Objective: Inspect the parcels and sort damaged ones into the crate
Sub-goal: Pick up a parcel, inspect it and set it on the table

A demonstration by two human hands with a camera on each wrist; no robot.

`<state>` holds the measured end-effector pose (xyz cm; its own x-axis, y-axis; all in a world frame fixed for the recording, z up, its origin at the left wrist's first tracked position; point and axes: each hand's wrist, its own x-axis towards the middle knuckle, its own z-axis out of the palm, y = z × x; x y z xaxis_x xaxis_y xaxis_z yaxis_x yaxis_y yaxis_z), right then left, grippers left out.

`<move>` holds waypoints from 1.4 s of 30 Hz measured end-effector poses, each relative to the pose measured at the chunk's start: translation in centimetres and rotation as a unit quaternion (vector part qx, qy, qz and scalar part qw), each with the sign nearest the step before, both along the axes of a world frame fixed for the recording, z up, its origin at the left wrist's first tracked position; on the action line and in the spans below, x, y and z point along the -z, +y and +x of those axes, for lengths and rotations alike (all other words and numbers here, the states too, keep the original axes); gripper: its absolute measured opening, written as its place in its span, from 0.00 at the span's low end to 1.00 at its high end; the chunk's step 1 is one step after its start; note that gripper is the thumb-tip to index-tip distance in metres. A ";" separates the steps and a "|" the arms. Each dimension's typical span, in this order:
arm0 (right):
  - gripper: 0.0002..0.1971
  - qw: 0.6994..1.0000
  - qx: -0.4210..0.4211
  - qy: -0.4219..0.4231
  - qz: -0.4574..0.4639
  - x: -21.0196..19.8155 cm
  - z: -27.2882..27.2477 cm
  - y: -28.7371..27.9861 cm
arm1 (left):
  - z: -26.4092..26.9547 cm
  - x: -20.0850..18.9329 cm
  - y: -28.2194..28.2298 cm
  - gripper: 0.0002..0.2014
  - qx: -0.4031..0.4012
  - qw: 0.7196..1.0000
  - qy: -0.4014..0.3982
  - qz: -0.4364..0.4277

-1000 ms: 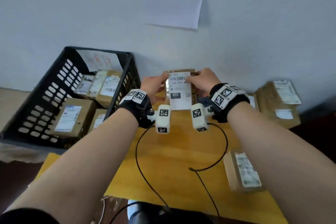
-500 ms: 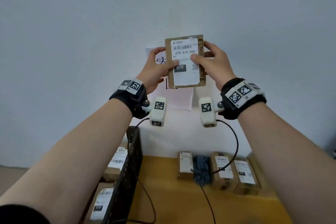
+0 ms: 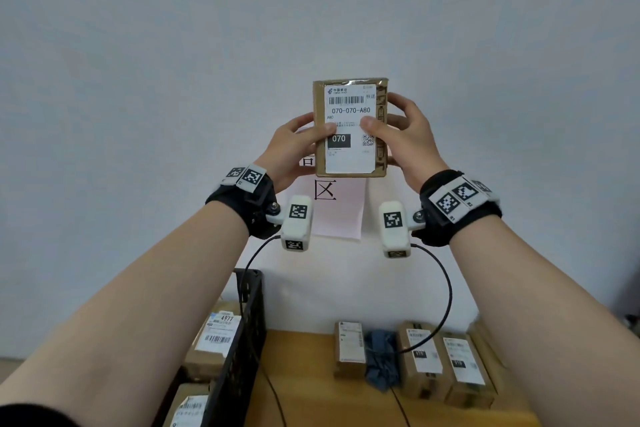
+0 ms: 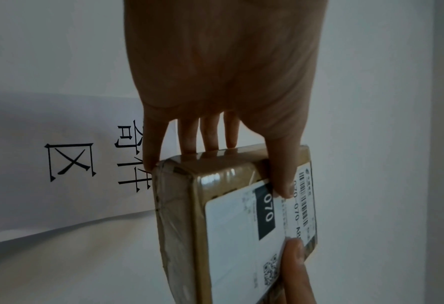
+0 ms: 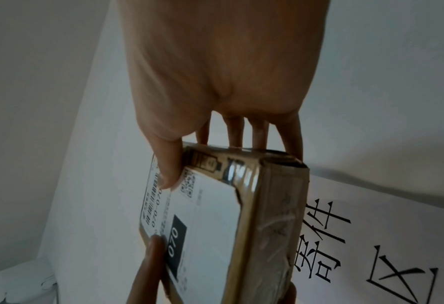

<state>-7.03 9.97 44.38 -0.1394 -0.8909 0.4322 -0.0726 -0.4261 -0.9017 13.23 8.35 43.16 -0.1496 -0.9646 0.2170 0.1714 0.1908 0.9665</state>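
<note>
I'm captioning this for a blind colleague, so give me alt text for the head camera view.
Both hands, left hand and right hand, hold a brown taped cardboard parcel upright before a white wall, its white label facing the camera. Below, more labelled parcels line a wooden table beside a black plastic crate.

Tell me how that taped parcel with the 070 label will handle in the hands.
The parcel probably feels stiff: its edges stay straight where the left hand and right hand pinch it. The glossy tape wrap may be slightly slippery. Held aloft by thumbs and fingertips, it seems fairly light.
</note>
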 end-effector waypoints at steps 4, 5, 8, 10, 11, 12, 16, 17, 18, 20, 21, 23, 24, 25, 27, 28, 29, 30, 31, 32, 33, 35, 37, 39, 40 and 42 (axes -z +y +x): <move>0.32 1.000 -0.002 -0.009 0.001 0.3 0.0 0.1 | 0.1 -0.3 0.5 0.29 0.000 1.000 -0.011 -0.013; 0.32 1.000 0.018 -0.003 -0.003 0.4 0.0 0.3 | 0.0 -0.3 0.6 0.29 -0.001 1.000 -0.020 -0.020; 0.23 0.989 0.119 0.071 -0.051 0.5 0.4 0.5 | -0.3 -0.4 0.8 0.40 -0.030 0.998 -0.039 -0.034; 0.13 0.981 0.140 0.119 -0.068 0.6 0.8 0.4 | -0.7 -0.3 0.8 0.45 -0.050 0.997 -0.046 -0.048; 0.09 0.981 0.136 0.122 -0.065 0.6 1.0 0.4 | -0.7 -0.2 0.8 0.46 -0.050 0.996 -0.044 -0.056; 0.09 0.984 0.126 0.114 -0.057 0.6 1.1 0.4 | -0.8 -0.1 0.8 0.45 -0.043 0.997 -0.035 -0.061; 0.25 0.997 0.040 0.062 -0.029 0.8 1.3 0.6 | -0.5 -0.4 1.0 0.29 -0.018 0.997 -0.006 -0.072; 0.31 0.998 0.026 0.058 -0.029 1.0 1.2 0.5 | -0.4 -0.4 1.0 0.27 -0.018 0.997 -0.007 -0.077; 0.37 0.998 0.019 0.054 -0.031 1.2 1.2 0.5 | -0.3 -0.5 0.9 0.25 -0.019 0.996 -0.010 -0.082; 0.44 0.999 0.009 0.034 -0.028 1.3 1.0 0.6 | -0.1 -0.6 0.9 0.23 -0.018 0.996 -0.008 -0.085; 0.45 1.000 -0.001 0.017 -0.025 1.2 0.9 0.6 | 0.0 -0.6 1.0 0.23 -0.015 0.996 -0.003 -0.085; 0.44 0.999 -0.020 -0.007 -0.026 1.1 0.6 0.5 | 0.0 -0.8 1.0 0.21 -0.007 0.996 0.005 -0.085; 0.44 0.999 -0.024 -0.011 -0.028 1.0 0.4 0.4 | 0.0 -0.8 1.0 0.20 -0.001 0.996 0.009 -0.085; 0.44 0.999 -0.024 -0.012 -0.029 0.9 0.3 0.3 | 0.0 -0.9 1.0 0.20 0.003 0.996 0.011 -0.085; 0.44 0.999 -0.025 -0.015 -0.031 0.9 0.1 0.1 | -0.2 -1.0 0.9 0.21 0.004 0.996 0.013 -0.087; 0.44 0.999 -0.026 -0.018 -0.030 0.8 0.1 0.1 | -0.3 -1.1 0.9 0.21 0.004 0.996 0.014 -0.088; 0.44 0.999 -0.027 -0.021 -0.030 0.8 0.1 0.1 | -0.4 -1.2 1.0 0.21 0.005 0.996 0.014 -0.091; 0.44 0.999 -0.027 -0.024 -0.030 0.8 0.0 0.1 | -0.5 -1.3 1.0 0.21 0.005 0.996 0.013 -0.093; 0.44 0.999 -0.026 -0.026 -0.030 0.8 0.0 0.1 | -0.5 -1.4 1.1 0.21 0.006 0.996 0.013 -0.093; 0.44 0.999 -0.024 -0.027 -0.030 0.8 -0.1 0.2 | -0.6 -1.4 1.0 0.21 0.006 0.996 0.014 -0.093; 0.43 0.999 -0.022 -0.028 -0.031 0.8 -0.1 0.3 | -0.6 -1.4 1.0 0.21 0.005 0.996 0.015 -0.091; 0.43 0.999 -0.020 -0.030 -0.032 0.8 -0.1 0.5 | -0.8 -1.5 1.0 0.21 0.002 0.996 0.018 -0.085; 0.43 0.999 -0.018 -0.036 -0.031 0.7 -0.1 0.8 | -0.9 -1.6 1.0 0.20 -0.001 0.997 0.027 -0.078; 0.40 0.998 -0.024 -0.046 -0.031 0.5 0.0 1.2 | -0.9 -1.7 1.2 0.19 0.003 0.997 0.030 -0.065; 0.38 0.998 -0.033 -0.053 -0.030 0.4 0.0 1.4 | -0.9 -1.7 1.1 0.18 0.002 0.998 0.030 -0.058; 0.34 0.996 -0.056 -0.061 -0.029 0.3 0.0 1.9 | -0.8 -1.8 1.1 0.19 -0.017 0.999 0.026 -0.045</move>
<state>-7.03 11.88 44.06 -0.0954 -0.8774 0.4702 0.0866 -0.4779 -0.8741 12.46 9.41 44.93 -0.1032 -0.9456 0.3086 0.2122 0.2822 0.9356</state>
